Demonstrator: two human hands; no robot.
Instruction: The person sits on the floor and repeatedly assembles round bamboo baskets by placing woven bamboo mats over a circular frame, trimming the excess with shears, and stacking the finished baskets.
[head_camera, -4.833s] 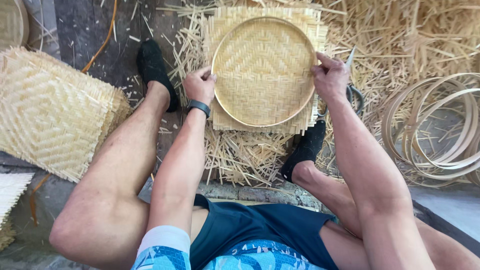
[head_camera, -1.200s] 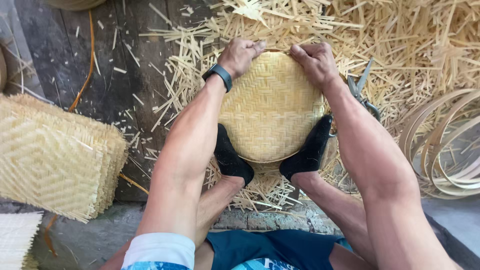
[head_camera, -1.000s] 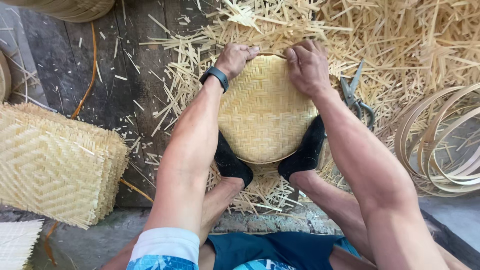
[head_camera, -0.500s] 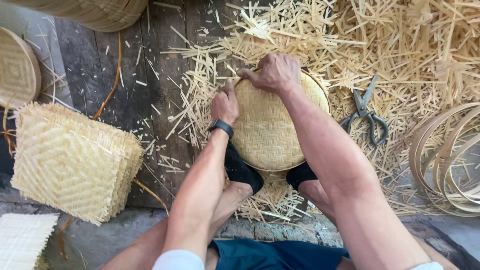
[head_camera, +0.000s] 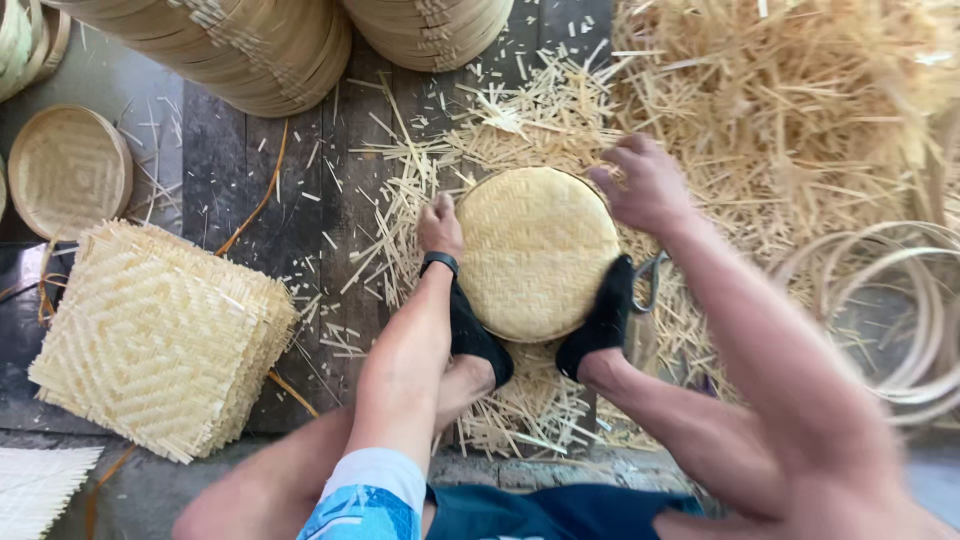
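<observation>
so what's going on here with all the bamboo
A person sits on the ground with a round woven basket turned bottom up, pinned between both feet. The left hand rests on its left edge and the right hand grips the upper right rim. Square woven mats are stacked to the left, amid bamboo trimmings.

The scissors (head_camera: 648, 282) are mostly hidden behind the right shoe (head_camera: 598, 318) and forearm. The right hand (head_camera: 648, 186) is motion-blurred, its grip unclear. Stacked baskets (head_camera: 240, 50) are cut off at the top edge, bamboo hoops (head_camera: 890, 320) at the right edge.
</observation>
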